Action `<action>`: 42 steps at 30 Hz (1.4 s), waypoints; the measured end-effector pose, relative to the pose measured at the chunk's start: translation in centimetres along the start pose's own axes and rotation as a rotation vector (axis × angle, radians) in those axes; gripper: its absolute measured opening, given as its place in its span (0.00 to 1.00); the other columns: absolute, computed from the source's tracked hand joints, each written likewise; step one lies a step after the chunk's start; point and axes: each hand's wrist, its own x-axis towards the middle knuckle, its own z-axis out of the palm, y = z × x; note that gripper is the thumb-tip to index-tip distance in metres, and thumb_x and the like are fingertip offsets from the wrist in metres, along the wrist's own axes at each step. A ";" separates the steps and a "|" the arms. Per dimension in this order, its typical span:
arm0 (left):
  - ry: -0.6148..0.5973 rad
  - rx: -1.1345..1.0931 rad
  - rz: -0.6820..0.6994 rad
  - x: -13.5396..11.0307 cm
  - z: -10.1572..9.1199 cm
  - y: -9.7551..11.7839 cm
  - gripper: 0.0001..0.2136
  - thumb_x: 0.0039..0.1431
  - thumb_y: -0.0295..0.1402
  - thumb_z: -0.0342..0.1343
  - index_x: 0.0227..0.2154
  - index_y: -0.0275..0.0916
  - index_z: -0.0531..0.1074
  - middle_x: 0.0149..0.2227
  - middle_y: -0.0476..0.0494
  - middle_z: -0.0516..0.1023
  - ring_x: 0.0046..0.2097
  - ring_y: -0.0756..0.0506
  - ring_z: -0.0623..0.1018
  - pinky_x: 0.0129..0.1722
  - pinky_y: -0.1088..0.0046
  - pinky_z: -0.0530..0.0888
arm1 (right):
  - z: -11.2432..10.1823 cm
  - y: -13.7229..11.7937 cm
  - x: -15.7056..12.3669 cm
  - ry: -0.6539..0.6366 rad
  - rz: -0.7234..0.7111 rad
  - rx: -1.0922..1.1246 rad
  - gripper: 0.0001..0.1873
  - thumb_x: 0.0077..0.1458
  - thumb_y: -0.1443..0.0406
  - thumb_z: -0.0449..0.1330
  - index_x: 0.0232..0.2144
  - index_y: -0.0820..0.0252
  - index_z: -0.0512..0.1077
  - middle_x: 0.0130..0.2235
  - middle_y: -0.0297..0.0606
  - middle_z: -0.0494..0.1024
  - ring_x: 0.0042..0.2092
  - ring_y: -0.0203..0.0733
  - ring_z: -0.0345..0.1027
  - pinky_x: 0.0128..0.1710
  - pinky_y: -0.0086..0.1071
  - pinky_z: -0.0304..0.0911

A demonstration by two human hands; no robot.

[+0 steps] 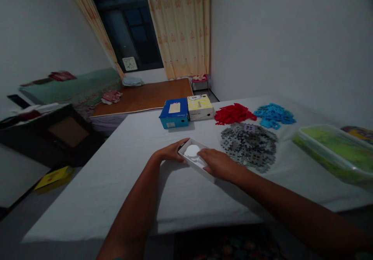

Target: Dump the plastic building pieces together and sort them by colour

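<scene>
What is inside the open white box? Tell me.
The white box holds a round white piece, with something white beside it, too small to make out. The right hand hides whatever lies beneath.

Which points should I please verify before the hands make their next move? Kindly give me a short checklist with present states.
1. Left hand holding the white box: ok, at its far-left end.
2. Box open on top: ok, the round white item shows inside.
3. Right hand gripping that item: cannot tell; its fingers hide the contact.
4. White box apart from the blue box: ok, white cloth shows between.
5. Right forearm off the grey pile: cannot tell; they overlap in view.
</scene>
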 end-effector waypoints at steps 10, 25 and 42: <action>0.001 -0.037 0.095 0.7 0.4 -0.9 0.58 0.37 0.42 0.72 0.69 0.38 0.44 0.69 0.32 0.52 0.68 0.32 0.57 0.66 0.52 0.55 | -0.3 1.6 0.6 0.099 0.007 0.172 0.27 0.53 0.68 0.57 0.57 0.62 0.68 0.57 0.49 0.72 0.52 0.51 0.67 0.54 0.45 0.61; 0.200 0.150 0.122 -1.0 -0.1 -0.2 0.17 0.57 0.27 0.54 0.49 0.44 0.75 0.58 0.40 0.71 0.59 0.40 0.70 0.61 0.55 0.65 | 0.5 10.2 11.2 0.179 0.365 -0.078 0.27 0.54 0.60 0.61 0.56 0.59 0.69 0.57 0.47 0.72 0.56 0.52 0.65 0.55 0.41 0.61; 0.702 0.112 0.022 2.7 3.0 -0.2 0.20 0.62 0.47 0.51 0.51 0.43 0.72 0.57 0.37 0.70 0.59 0.37 0.71 0.51 0.56 0.75 | -15.0 30.2 0.0 0.750 0.820 -0.167 0.24 0.59 0.56 0.55 0.56 0.58 0.69 0.57 0.50 0.70 0.60 0.58 0.59 0.57 0.54 0.57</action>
